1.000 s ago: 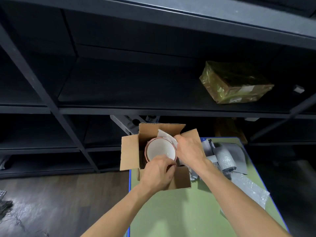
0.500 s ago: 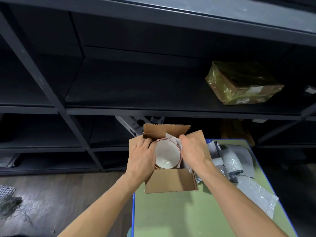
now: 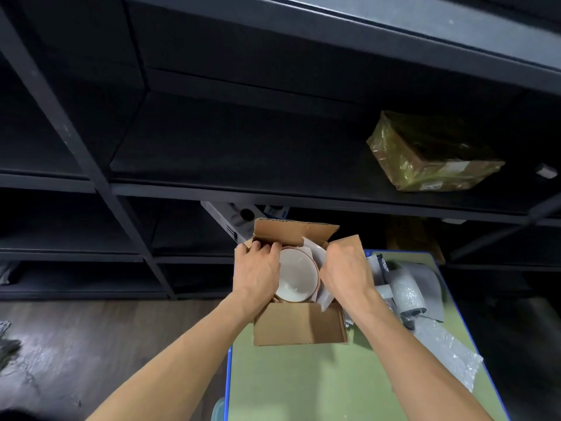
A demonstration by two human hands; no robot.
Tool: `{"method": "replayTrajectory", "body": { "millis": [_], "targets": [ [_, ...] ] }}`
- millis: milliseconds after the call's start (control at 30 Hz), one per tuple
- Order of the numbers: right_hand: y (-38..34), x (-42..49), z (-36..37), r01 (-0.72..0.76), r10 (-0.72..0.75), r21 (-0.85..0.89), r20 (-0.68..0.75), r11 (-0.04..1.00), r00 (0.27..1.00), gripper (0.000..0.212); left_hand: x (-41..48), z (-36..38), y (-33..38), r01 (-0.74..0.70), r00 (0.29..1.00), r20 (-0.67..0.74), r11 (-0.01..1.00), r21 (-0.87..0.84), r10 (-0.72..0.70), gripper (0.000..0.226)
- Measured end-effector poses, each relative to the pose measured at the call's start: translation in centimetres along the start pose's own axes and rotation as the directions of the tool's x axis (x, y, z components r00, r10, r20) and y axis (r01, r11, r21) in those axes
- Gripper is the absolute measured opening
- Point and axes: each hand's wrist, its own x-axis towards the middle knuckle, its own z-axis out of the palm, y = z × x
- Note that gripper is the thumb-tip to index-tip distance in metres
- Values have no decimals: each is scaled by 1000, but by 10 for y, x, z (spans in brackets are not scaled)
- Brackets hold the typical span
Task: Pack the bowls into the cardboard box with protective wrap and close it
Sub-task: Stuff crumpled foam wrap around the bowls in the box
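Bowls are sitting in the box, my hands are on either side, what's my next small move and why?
Probably fold the white wrap over the top bowl with the right hand: the bowl's inside is bare, the wrap is bunched at its right, and the cardboard box flaps stand open.

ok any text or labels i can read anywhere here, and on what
None can be read.
Label on the wrapped package: too blurred.
Print on the dark packet: too small.
Marks on the white box behind the cardboard box: blurred.
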Motion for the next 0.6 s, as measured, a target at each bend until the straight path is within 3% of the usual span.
{"method": "replayTrajectory", "body": {
  "millis": [133, 233, 400, 500, 600],
  "targets": [
    [0, 5, 6, 3, -3, -35, 8, 999, 1000, 16, 3, -1, 1, 21, 1000, 21, 1000, -11, -21, 35],
    [-8, 11, 15, 8, -2, -59, 92, 998, 996, 16, 1, -1, 1, 25, 1000, 19, 1000, -12, -25, 35],
    [-15, 16, 33, 36, -23, -84, 155, 996, 988, 30, 0, -2, 1, 25, 1000, 5, 1000, -11, -25, 35],
    [-12, 15, 33, 73, -65, -89, 88, 993, 994, 33, 0, 0, 1, 27, 1000, 2, 1000, -12, -27, 36],
    [-12, 11, 32, 144, -148, -56, -77, 988, 986, 30, 1, 0, 2, 33, 999, -17, 999, -21, -34, 36]
  ]
}}
